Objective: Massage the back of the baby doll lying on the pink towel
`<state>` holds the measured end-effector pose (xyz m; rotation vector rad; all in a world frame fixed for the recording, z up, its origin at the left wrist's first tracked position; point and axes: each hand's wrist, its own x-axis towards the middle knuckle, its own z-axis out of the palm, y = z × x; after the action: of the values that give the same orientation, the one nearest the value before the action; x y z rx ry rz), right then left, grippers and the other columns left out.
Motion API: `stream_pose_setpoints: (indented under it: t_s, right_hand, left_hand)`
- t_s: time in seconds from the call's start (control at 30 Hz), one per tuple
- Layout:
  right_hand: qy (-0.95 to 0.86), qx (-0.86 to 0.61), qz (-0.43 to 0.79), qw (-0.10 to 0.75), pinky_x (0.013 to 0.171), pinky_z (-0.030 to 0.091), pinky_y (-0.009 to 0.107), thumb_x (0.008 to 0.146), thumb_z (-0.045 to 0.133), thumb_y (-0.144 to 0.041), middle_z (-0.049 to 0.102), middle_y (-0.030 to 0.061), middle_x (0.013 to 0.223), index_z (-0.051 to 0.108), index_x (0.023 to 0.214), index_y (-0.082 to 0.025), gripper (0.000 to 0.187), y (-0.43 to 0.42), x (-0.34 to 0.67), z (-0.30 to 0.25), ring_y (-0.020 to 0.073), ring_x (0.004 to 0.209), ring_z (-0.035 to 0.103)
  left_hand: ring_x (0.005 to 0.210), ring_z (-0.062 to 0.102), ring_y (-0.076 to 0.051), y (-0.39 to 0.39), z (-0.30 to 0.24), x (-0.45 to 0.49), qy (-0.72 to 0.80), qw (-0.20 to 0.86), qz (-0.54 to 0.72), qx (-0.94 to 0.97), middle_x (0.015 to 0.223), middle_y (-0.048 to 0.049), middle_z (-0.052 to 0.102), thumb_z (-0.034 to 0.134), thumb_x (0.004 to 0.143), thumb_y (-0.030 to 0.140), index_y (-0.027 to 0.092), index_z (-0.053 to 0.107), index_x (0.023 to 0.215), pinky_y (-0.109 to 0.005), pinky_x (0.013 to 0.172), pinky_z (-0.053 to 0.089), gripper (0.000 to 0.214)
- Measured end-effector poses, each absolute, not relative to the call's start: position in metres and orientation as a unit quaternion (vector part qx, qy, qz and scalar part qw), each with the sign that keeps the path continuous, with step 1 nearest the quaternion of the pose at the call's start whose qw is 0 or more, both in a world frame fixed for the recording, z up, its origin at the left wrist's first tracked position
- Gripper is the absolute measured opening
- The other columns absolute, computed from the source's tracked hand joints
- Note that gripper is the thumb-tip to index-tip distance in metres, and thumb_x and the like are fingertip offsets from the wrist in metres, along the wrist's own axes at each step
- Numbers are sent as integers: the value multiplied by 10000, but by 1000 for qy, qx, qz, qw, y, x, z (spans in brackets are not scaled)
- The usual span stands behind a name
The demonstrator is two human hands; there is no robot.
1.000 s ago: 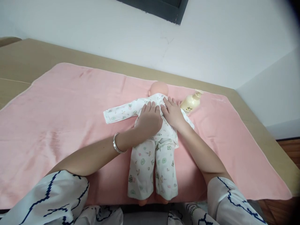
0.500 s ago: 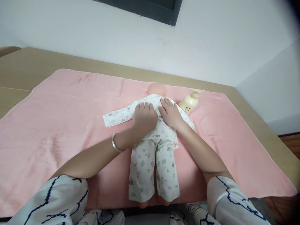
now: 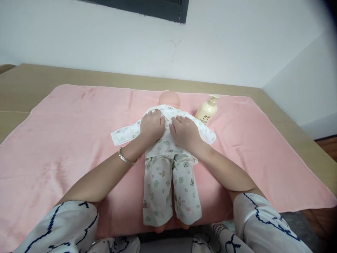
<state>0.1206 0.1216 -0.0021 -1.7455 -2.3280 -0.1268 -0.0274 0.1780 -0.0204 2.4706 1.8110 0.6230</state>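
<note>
Since a second ago, the left hand [image 3: 153,124] has slid outward across the doll's [image 3: 168,149] shirt [image 3: 166,136], and the right hand's fingers have become more bent. Behind everything rises a white wall [image 3: 105,49]. Along its foot runs a wooden table [image 3: 92,75], mostly covered by a pink cloth [image 3: 65,140]. On that cloth lies the doll, its head [image 3: 169,99] toward the wall and its printed trousers [image 3: 158,189] reaching almost to the near edge (two bare feet [image 3: 159,229] just poke out). Both hands, backs upward, rest on the upper shirt, left and right [image 3: 186,133] of its middle, with a strip of fabric showing between them; their fingers are curled, but whether either pinches the fabric I cannot tell. Just beside the shirt sleeve nearer the right hand is a cream pump bottle [image 3: 207,110]. Around the left wrist sits a thin silver bracelet [image 3: 125,160].
</note>
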Motion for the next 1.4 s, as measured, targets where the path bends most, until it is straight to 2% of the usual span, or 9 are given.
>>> stream_pose_setpoints:
  t_s: [0.23,0.37,0.6,0.77,0.93,1.03,1.17,1.27,1.4]
  right_hand:
    - [-790,-590,25,163,1296,223,503,1037,440,-413,372,245,1641,390,1554,-9,658,158,135,-25,353,1566,305]
    - [-787,-589,37,180,1300,209,509,1029,441,-402,384,234,1638,394,1554,-19,652,157,134,-25,340,1568,303]
    - [-784,-593,66,173,1277,169,621,1034,424,-453,370,201,1655,383,1570,-76,657,159,143,-17,380,1567,281]
    - [-774,-605,82,167,1245,172,683,1050,347,-514,374,157,1663,388,1573,-133,648,165,151,-14,422,1564,251]
    - [-764,-633,32,122,1250,227,599,1067,302,-384,455,237,1592,384,1552,-22,610,139,132,-6,409,1524,349]
    - [-791,-603,8,105,1229,279,545,1059,276,-280,571,236,1489,501,1466,-44,522,117,121,6,374,1429,492]
    - [-801,-583,36,132,1180,350,527,1049,250,-233,683,167,1358,640,1302,-138,474,121,127,12,318,1282,620]
    - [-778,-604,65,161,1207,317,583,1048,320,-303,530,179,1552,527,1462,-126,496,147,140,1,359,1454,472]
    - [-766,-615,67,174,1261,200,635,1052,325,-351,393,144,1656,427,1553,-148,551,165,146,-16,353,1558,315]
  left_hand:
    - [1334,576,-366,175,-33,-22,574,7,222,788,1392,-216,647,286,1000,240,54,608,1326,-548,1189,360,495]
    - [1315,595,-354,178,-33,-22,567,4,229,791,1363,-223,658,272,986,219,43,608,1299,-609,1263,215,491]
    - [1302,626,-328,160,-31,-20,560,2,249,790,1309,-185,703,296,987,221,99,652,1232,-547,1195,397,449]
    - [1337,620,-268,143,-34,-17,517,6,284,807,1292,-101,734,290,984,177,163,691,1167,-562,1308,220,441]
    - [1515,414,-327,159,-34,-19,553,112,298,770,1527,-98,570,359,948,213,207,600,1349,-748,1263,58,468]
    - [1579,274,-351,166,-31,-20,565,147,279,762,1637,-117,423,369,940,216,192,511,1454,-740,1260,114,534]
    - [1548,333,-377,150,-25,-15,564,81,237,787,1610,-192,444,307,989,218,110,502,1466,-675,1257,220,527]
    - [1504,407,-394,129,-23,-9,545,15,224,808,1563,-244,486,313,1013,243,39,524,1447,-626,1259,249,524]
    - [1493,423,-392,123,-24,-7,542,6,222,811,1567,-222,491,370,1002,265,60,539,1445,-610,1255,268,517]
